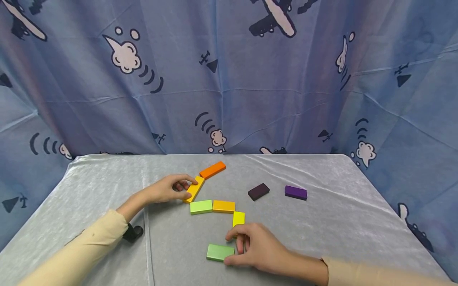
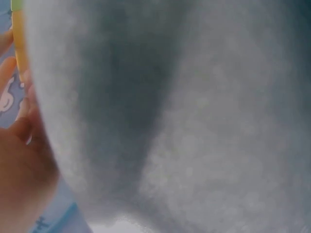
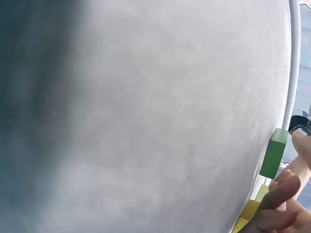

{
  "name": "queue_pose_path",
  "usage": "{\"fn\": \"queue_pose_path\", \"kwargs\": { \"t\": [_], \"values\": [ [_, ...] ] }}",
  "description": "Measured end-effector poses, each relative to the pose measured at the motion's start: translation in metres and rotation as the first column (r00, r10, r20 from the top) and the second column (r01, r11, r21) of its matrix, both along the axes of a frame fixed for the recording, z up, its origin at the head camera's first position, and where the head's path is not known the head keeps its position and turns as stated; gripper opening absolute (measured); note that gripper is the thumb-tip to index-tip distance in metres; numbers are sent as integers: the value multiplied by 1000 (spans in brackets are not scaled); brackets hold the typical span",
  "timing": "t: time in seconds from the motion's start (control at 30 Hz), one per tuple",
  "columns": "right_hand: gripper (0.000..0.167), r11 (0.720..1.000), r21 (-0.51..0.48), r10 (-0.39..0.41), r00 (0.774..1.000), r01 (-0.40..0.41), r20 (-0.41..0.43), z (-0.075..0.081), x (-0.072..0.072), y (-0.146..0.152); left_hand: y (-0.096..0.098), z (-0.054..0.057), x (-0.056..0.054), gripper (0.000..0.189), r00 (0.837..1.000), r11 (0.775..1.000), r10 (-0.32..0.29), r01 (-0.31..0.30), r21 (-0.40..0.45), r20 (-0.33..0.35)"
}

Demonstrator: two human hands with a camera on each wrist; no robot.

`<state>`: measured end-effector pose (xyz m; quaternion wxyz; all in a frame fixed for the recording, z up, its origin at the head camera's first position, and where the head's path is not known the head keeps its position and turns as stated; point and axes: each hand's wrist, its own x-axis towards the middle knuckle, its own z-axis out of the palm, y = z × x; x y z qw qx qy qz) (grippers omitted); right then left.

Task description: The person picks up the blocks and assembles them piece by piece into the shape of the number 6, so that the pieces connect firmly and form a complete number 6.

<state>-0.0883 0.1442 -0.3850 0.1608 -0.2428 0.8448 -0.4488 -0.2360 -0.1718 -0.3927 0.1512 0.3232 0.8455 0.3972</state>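
Note:
My left hand (image 1: 169,188) pinches an amber block (image 1: 196,186) between thumb and fingers, its far end close to an orange block (image 1: 213,170). In the left wrist view, those fingers sit against the amber block (image 2: 19,43) at the left edge. A lime block (image 1: 201,207) and a yellow-orange block (image 1: 224,206) lie end to end nearer me. My right hand (image 1: 259,248) is spread beside a green block (image 1: 219,252), thumb at its right end. Its index finger is near a yellow block (image 1: 238,217), partly hidden by the hand.
A dark brown block (image 1: 259,192) and a purple block (image 1: 295,192) lie farther right on the grey cloth-covered table (image 1: 340,222). A black object (image 1: 133,233) shows by the left sleeve. Behind the table hangs a blue patterned curtain (image 1: 243,111).

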Motion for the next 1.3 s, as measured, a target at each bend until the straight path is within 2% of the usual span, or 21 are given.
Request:
{"fn": "queue_pose_path", "kwargs": {
  "t": [0.23,0.53,0.83,1.3],
  "values": [
    [26,1000,23,-8,999,9,-39,-4,2,0,0,1,0,40,1000,1000,-4,4,-6,-8],
    [24,998,60,27,998,-24,-49,-2,-3,-4,-1,-1,-1,40,1000,1000,-8,8,-10,-10],
    [23,999,33,37,997,-35,-69,-5,-7,-4,0,0,-1,40,1000,1000,-11,11,-5,-5],
    [24,992,119,-25,993,39,-117,-1,-14,-6,0,-1,-2,40,1000,1000,-14,14,1,7]
  ]
}}
